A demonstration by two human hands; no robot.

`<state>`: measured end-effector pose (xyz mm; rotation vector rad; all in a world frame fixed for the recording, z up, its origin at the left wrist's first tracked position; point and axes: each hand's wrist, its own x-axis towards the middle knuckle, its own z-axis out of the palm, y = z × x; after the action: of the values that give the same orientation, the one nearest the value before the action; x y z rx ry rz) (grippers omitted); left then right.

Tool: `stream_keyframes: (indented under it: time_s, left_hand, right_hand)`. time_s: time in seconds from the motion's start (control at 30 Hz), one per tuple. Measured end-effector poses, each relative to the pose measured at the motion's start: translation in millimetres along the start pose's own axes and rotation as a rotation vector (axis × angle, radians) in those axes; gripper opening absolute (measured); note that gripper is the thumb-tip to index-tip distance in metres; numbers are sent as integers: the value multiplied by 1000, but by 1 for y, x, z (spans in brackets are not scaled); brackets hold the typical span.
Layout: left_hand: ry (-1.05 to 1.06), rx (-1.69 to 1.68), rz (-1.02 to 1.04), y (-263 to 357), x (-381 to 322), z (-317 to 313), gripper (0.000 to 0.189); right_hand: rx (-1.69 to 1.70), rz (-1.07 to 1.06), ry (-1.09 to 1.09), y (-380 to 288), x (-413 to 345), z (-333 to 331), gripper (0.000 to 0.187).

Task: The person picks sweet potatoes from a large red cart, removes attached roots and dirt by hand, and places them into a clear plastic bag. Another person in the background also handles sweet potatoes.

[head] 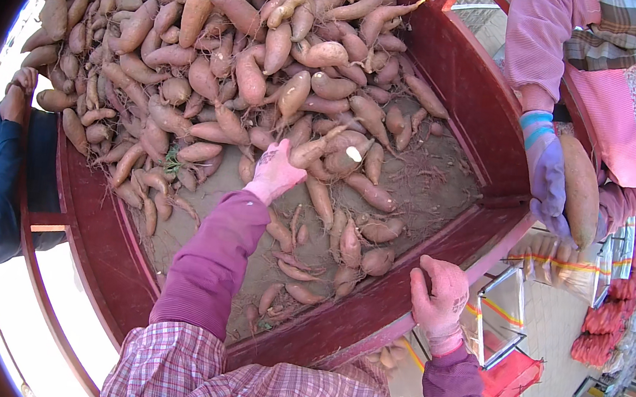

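My left hand (278, 171), in a pink printed glove, reaches into a dark red metal bin (442, 83) of sweet potatoes. It grips the near end of a slender, tapering sweet potato (310, 151); its fingertips are partly hidden. Just right of that lies a thick sweet potato (347, 157) with a pale broken end. In a matching glove, my right hand (439, 300) is at the bin's near rim, fingers loosely curled, thumb apart, holding nothing. Smaller sweet potatoes (350, 247) lie on the dusty bin floor between my hands.
A large heap of sweet potatoes (198, 11) fills the far side. At right, a co-worker's purple-gloved hand (544, 173) holds a large sweet potato (579, 192). Clear bags on frames (503, 310) stand outside the near rim. Another person's dark sleeve (5, 178) is at left.
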<state>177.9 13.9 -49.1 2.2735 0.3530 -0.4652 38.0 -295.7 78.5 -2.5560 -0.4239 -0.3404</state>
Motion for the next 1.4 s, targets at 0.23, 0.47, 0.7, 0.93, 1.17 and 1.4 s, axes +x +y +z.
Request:
stream_keyframes:
  time_s: [0.23,0.47,0.7,0.93,1.17,1.4]
  left_hand:
    - [-456,-1473,152,-11,-128,-1,69]
    - [-501,-1687,90,75,-198,14,42]
    - [-429,-1557,228,105,-183,-22,32]
    - [-165,-1349,146,125,-171,-11,24]
    - [49,14,810,107,-176,16,24]
    - [-677,-933,246,101,-240,33,22]
  right_hand:
    - [-58,48,-61,-5,-5,-4,34]
    - [563,238,-346,-74,-8,0,94]
    - [1455,572,-552,-97,-39,-18,86]
    - [1883,610,-443,-82,-74,-27,73]
    - [1594,916,-400,-86,-82,-45,66]
    - [1012,803,25,-83,-80,-40,71]
